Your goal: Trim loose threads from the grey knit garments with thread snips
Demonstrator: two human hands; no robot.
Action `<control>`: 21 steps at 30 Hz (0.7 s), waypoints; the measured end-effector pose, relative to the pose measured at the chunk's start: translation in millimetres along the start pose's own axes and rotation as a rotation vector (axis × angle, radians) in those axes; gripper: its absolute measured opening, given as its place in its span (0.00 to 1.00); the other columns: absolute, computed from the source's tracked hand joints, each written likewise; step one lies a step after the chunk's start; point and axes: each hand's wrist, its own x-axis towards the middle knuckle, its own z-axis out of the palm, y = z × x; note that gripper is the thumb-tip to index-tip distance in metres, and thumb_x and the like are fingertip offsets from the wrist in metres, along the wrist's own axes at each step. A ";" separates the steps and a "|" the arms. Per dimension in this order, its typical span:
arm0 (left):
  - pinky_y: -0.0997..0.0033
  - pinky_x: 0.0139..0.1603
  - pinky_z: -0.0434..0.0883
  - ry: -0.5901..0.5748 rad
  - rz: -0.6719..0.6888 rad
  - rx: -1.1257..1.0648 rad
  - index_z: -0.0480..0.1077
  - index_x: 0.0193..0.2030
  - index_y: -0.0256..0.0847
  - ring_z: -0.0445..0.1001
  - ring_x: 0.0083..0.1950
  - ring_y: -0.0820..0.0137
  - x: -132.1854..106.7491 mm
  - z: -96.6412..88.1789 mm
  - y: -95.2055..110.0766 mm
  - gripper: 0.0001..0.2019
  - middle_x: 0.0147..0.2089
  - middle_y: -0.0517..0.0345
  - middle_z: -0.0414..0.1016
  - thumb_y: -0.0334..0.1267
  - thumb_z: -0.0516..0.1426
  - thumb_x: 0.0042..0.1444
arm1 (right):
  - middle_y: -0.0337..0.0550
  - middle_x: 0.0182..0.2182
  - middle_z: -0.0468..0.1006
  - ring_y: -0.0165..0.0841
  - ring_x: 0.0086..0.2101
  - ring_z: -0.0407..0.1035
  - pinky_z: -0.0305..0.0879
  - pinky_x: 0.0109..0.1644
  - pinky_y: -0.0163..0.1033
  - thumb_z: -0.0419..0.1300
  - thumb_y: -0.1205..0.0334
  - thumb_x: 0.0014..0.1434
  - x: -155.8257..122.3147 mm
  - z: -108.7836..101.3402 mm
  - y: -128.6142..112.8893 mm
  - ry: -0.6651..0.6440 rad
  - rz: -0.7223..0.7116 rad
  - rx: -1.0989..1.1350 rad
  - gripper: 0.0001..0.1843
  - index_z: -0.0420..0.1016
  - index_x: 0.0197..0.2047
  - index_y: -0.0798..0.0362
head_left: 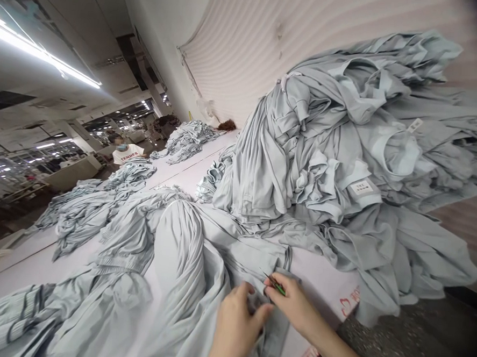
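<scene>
Small green-handled snips (274,282) sit pinched in the right hand (295,307), thumb and fingers clamped round the handle. The long axis runs from lower right to upper left, with the dark tips aimed away from the person and resting right at a seam of the grey garment (184,267). Just beside it, the left hand (234,325) grips a fold of that same garment between thumb and fingers. The garment lies spread across the near edge of the pale table (323,283). Behind it rises a big heap of matching grey clothes (346,142), one white label (361,187) showing, leaning against the ribbed wall (251,34). Further down the table lie smaller grey piles (186,137), and a person in a white T-shirt (126,153) stands well apart.
</scene>
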 end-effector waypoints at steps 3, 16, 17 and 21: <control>0.67 0.35 0.61 -0.004 0.079 0.183 0.68 0.35 0.42 0.71 0.35 0.64 1.5 14.8 -3.2 0.02 0.34 0.55 0.72 0.33 0.55 0.57 | 0.38 0.31 0.80 0.35 0.35 0.76 0.70 0.38 0.35 0.52 0.63 0.59 -3.7 3.0 -3.7 -0.005 -0.052 0.019 0.06 0.69 0.33 0.50; 0.73 0.36 0.65 0.251 0.437 -0.131 0.59 0.31 0.45 0.67 0.34 0.70 -5.1 27.2 -50.1 0.07 0.32 0.59 0.65 0.28 0.50 0.54 | 0.38 0.30 0.76 0.31 0.31 0.75 0.71 0.36 0.31 0.48 0.68 0.61 -16.9 18.1 -3.8 0.037 -0.270 -0.094 0.08 0.65 0.39 0.48; 0.74 0.34 0.64 0.272 0.470 -0.143 0.58 0.30 0.45 0.66 0.32 0.70 -5.9 26.6 -53.0 0.07 0.31 0.60 0.64 0.28 0.49 0.54 | 0.38 0.30 0.76 0.32 0.31 0.75 0.71 0.36 0.32 0.47 0.69 0.61 -17.7 16.8 -2.7 0.056 -0.282 -0.149 0.09 0.65 0.39 0.47; 0.74 0.27 0.60 0.417 0.486 0.042 0.56 0.29 0.47 0.61 0.25 0.71 -15.9 24.1 -66.6 0.11 0.26 0.64 0.58 0.24 0.49 0.47 | 0.40 0.33 0.76 0.34 0.33 0.75 0.71 0.37 0.35 0.47 0.73 0.57 -19.9 12.0 -6.9 -0.015 -0.281 -0.317 0.14 0.66 0.41 0.47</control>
